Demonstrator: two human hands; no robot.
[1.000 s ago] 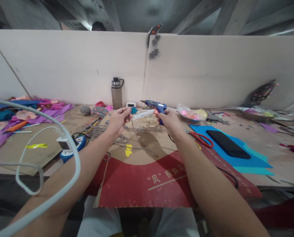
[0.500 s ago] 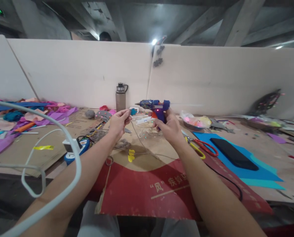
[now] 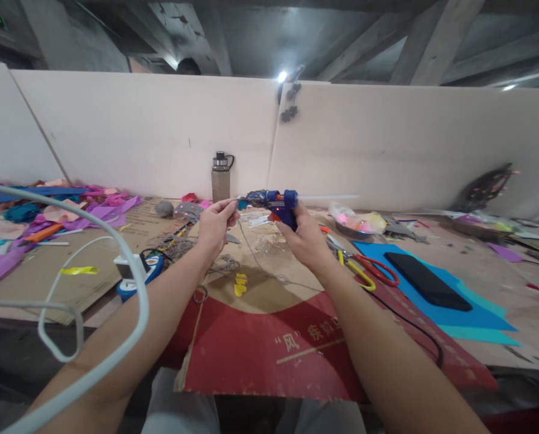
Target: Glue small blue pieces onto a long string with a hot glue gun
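My right hand is closed round the grip of a blue hot glue gun, held up over the table with a clear glue stick jutting out behind it. The gun's nozzle points left and touches a small teal piece. That piece is pinched between the fingertips of my left hand. A thin wire or thread hangs from the left hand down to the cardboard. Both hands are held above the red and brown cardboard sheet.
A water bottle stands at the white partition. Red-handled scissors, a black phone on blue felt and a bowl of coloured bits lie right. Purple and pink scraps lie left. A white cable loops near left.
My right hand lifted the glue gun off the table and brought its nozzle left against the teal piece in my left hand. My head tilted up slightly.
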